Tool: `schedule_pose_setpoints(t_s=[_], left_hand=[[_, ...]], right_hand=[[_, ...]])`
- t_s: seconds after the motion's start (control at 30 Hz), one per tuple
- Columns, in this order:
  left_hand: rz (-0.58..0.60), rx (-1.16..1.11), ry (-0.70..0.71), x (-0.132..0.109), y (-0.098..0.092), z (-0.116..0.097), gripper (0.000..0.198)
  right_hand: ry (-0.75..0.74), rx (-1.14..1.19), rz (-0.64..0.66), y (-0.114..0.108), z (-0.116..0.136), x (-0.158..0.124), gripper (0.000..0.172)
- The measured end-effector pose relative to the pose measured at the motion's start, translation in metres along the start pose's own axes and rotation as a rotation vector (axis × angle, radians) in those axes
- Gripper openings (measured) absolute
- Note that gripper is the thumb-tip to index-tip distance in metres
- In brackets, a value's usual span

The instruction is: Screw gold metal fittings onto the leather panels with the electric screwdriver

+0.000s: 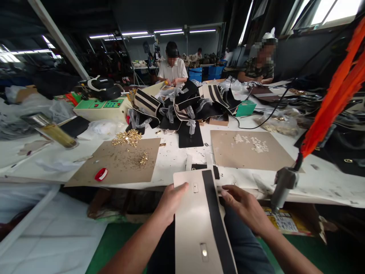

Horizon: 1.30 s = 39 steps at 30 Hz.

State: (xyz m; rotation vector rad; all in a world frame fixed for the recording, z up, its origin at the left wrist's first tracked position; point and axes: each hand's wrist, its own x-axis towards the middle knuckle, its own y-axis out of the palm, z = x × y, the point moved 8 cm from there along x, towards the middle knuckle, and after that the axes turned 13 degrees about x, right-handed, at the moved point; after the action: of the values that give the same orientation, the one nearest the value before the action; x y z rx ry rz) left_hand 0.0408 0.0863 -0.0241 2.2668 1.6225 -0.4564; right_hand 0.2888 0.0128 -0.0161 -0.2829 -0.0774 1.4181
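A long beige panel with a black stripe (pixel 196 217) lies from the table edge down over my lap; it has small metal-edged slots near its top and bottom. My left hand (pixel 170 201) grips its left edge, thumb on top near the upper slot. My right hand (pixel 245 207) sits at the panel's right edge, fingers curled toward the black stripe; what they pinch, if anything, is hidden.
Two brown boards lie on the white table: the left one (pixel 119 163) holds gold fittings (pixel 128 137) and a red tool (pixel 101 174), the right one (pixel 248 152) pale small parts. More striped panels (pixel 182 104) pile behind. Two people work across the table. An orange strap (pixel 333 99) hangs right.
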Motion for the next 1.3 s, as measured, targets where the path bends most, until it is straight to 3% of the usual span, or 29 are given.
schedule_pose_setpoints(t_s=[0.13,0.3,0.4,0.47,0.7,1.03,1.3], left_hand=[[0.067,0.008,-0.056,0.007,0.002,0.025,0.059],[0.184,0.046,-0.053,0.001,0.015,0.031,0.054],[0.170,0.055,-0.028,-0.001,0.014,0.029,0.054],[0.138,0.050,-0.035,0.000,0.010,0.028,0.055],[0.063,0.239,0.009,0.017,-0.005,0.011,0.042],[0.001,0.579,0.112,0.088,-0.018,-0.044,0.028],[0.013,0.712,0.110,0.110,-0.018,-0.044,0.027]], right_hand=[[0.060,0.212,0.039,0.040,-0.006,0.016,0.070],[0.196,0.533,0.078,0.064,-0.013,0.021,0.056],[0.302,0.832,0.169,0.081,-0.014,0.015,0.052],[0.349,0.906,0.208,0.089,-0.014,0.012,0.047],[0.238,0.551,0.134,0.082,0.006,0.039,0.037],[0.033,-0.043,-0.088,0.065,0.019,0.100,0.041],[0.040,-0.286,-0.097,0.061,0.023,0.119,0.045]])
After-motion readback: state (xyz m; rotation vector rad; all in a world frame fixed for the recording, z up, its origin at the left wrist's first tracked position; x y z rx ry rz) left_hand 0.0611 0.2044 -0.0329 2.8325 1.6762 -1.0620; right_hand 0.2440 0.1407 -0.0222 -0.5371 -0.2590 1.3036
